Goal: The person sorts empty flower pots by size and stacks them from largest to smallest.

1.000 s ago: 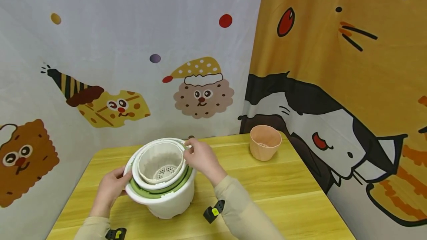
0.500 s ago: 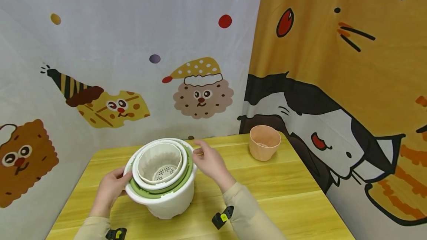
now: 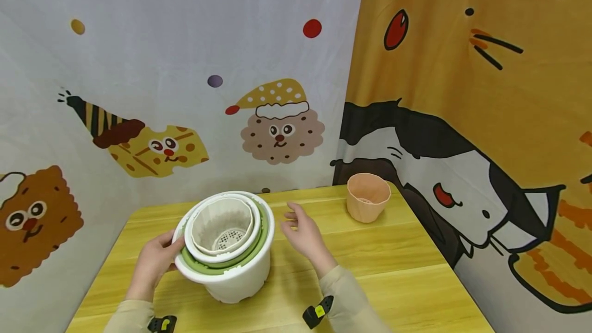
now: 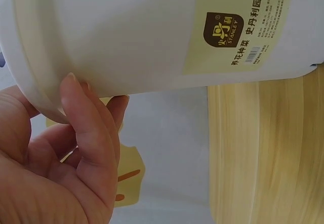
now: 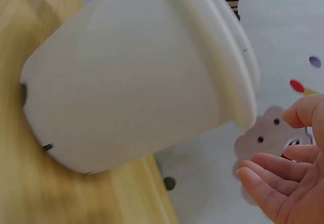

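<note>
Several round flowerpots are nested together on the table, left of centre in the head view. The outermost is a large white pot (image 3: 237, 287); its side bears a label (image 4: 238, 29) in the left wrist view. Inside it show green rims (image 3: 261, 238), then a smaller white rim (image 3: 217, 258) and an off-white pot (image 3: 203, 227) with a perforated bottom. My left hand (image 3: 156, 262) grips the large pot's rim at its left side. Just right of the stack, my right hand (image 3: 305, 234) is held apart from the pots, fingers loosely extended with nothing in them.
A peach-coloured pot (image 3: 367, 204) stands at the table's back right corner. The wooden table (image 3: 398, 281) meets cartoon-printed curtains (image 3: 162, 30) behind and to the right.
My right hand has let go of the rims at the stack's right side and drawn away to the right. The left hand and the pots have stayed put.
</note>
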`<state>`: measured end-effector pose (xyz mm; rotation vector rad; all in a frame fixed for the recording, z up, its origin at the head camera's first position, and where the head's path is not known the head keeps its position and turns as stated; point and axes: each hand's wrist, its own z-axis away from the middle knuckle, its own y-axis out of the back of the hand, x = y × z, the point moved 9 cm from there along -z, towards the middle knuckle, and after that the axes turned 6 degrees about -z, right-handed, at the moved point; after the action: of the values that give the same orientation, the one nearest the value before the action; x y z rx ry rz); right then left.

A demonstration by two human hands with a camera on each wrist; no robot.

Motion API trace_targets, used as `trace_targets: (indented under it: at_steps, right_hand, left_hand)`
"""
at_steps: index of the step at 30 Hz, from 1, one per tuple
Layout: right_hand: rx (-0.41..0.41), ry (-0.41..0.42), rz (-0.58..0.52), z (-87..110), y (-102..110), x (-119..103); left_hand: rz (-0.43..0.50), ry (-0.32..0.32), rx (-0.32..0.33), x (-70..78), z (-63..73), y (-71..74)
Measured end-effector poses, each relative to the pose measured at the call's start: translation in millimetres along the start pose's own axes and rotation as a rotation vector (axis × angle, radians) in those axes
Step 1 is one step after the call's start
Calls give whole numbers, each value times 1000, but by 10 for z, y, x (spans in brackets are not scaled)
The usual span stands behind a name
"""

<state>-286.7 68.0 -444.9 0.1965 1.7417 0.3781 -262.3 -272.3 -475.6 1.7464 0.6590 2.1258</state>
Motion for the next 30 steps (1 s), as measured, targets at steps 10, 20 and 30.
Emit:
trace_targets:
  at_steps: [10, 20, 30]
  right_hand:
    - [55, -90, -49, 167, 115, 536]
    - [96, -150, -75, 298, 330, 952]
    - [202, -234, -41, 467, 770, 1265]
  left_hand:
    - [-7, 15, 2, -12, 5, 5]
    - [-1, 3, 0, 0, 3, -6]
    - [-4, 7, -2, -7, 4, -11]
